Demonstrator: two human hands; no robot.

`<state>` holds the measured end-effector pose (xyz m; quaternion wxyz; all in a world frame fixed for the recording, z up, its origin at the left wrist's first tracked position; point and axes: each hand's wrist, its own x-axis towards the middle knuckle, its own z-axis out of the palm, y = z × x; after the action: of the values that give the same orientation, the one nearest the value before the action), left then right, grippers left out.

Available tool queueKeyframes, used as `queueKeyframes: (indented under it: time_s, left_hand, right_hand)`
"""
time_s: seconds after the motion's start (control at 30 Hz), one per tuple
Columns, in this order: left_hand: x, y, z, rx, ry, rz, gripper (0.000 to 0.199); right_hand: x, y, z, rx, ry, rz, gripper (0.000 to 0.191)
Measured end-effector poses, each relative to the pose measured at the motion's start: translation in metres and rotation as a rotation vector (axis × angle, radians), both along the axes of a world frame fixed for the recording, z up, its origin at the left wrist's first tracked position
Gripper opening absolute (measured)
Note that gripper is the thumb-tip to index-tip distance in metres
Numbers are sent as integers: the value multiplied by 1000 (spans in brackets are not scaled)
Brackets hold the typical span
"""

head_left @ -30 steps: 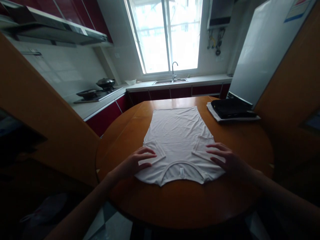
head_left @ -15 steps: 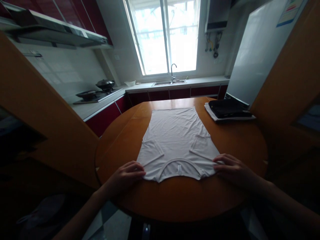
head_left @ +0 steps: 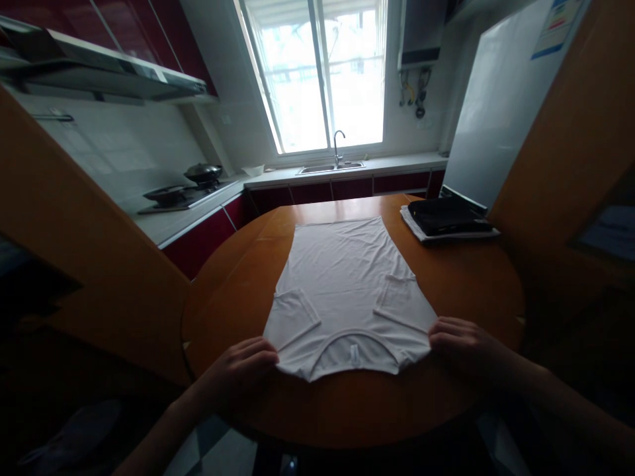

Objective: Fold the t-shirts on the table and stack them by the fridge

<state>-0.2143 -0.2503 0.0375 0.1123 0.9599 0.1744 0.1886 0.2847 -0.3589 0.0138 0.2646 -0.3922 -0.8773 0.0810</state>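
A white T-shirt (head_left: 342, 277) lies spread on the round wooden table (head_left: 228, 277), its neckline towards me and both sleeves folded inward over the body. My left hand (head_left: 248, 362) pinches the shirt's near left shoulder edge, fingers pressed together. On the other side my right hand (head_left: 459, 340) is closed on the near right shoulder edge. Small creases run from the fabric at each hand. A pale label shows inside the collar.
Folded black clothing (head_left: 444, 215) rests on a light folded cloth at the table's back right. Beyond the table are a sink (head_left: 330, 168), a stove with pans (head_left: 203, 173) and a fridge (head_left: 501, 106). Wooden panels flank both sides.
Both hands have closed more tightly on the shirt's shoulder edges. The shirt's near edge and the hands appear slightly lower, and the whole view has shifted a little.
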Motion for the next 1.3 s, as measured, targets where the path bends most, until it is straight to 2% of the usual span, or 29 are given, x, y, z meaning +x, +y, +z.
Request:
queueKeyframes:
  time_s: [0.13, 0.23, 0.37, 0.5, 0.6, 0.73, 0.87, 0.97, 1.1, 1.2, 1.3]
  left_hand:
    - [0, -10, 5, -174, -16, 41, 16]
    - [5, -4, 19, -290, -46, 39, 15]
    - [15, 28, 47, -380, -76, 68, 18]
    - [26, 82, 64, -499, -89, 163, 35]
    - [36, 126, 58, -575, -109, 263, 42]
    - [48, 168, 37, -616, -42, 348, 48]
    - [49, 181, 21, -616, 3, 391, 48]
    - [44, 179, 16, -639, -5, 409, 45]
    - [38, 178, 18, -630, -40, 437, 41]
    - [38, 182, 25, -547, -124, 461, 39]
    - [41, 197, 31, -456, -210, 494, 38]
  right_hand:
    - [3, -7, 17, -191, 103, 2, 28]
    - [8, 0, 34, -286, 153, -1, 23]
    - [12, 32, 59, -395, 223, -19, 28]
    - [18, 86, 77, -513, 289, -87, 41]
    - [22, 135, 73, -549, 304, -138, 47]
    - [25, 187, 47, -573, 282, -197, 44]
    - [27, 208, 21, -579, 255, -278, 45]
    - [31, 207, 13, -609, 256, -274, 48]
    - [34, 201, 19, -626, 308, -267, 45]
    - [35, 203, 33, -534, 348, -296, 43]
    - [41, 217, 49, -429, 378, -324, 40]
